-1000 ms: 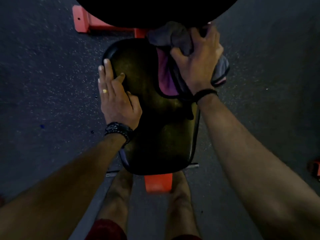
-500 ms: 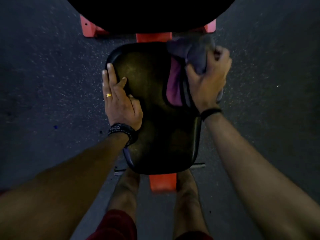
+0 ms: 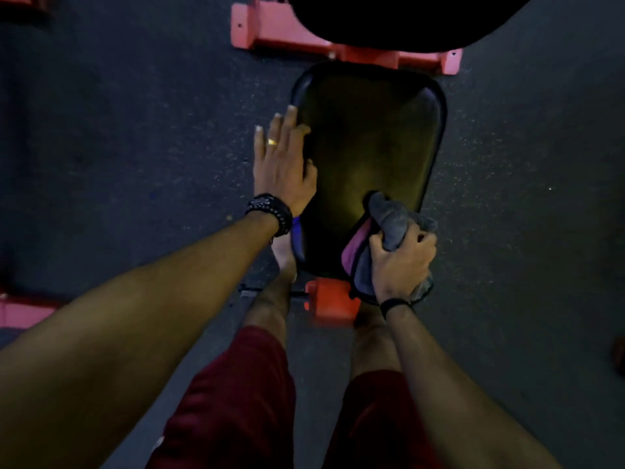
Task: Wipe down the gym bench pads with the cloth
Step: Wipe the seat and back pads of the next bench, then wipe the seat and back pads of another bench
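A dark, glossy bench seat pad point(image 3: 368, 143) lies below me, narrowing toward its near end. My right hand point(image 3: 400, 262) grips a bunched grey cloth point(image 3: 392, 220) with a pink side, pressed on the pad's near right corner. My left hand point(image 3: 282, 164) rests on the pad's left edge, fingers straight along the side and thumb on top. A larger black pad point(image 3: 389, 18) fills the top of the view.
The bench's red steel frame point(image 3: 270, 32) runs across the floor beyond the seat, and a red post point(image 3: 329, 301) shows under its near end. My legs in dark red shorts stand astride it. Dark speckled rubber floor point(image 3: 135, 130) surrounds everything.
My right hand has dragged the cloth from the far right corner of the seat pad down to its near right corner. My left hand stays on the left edge.
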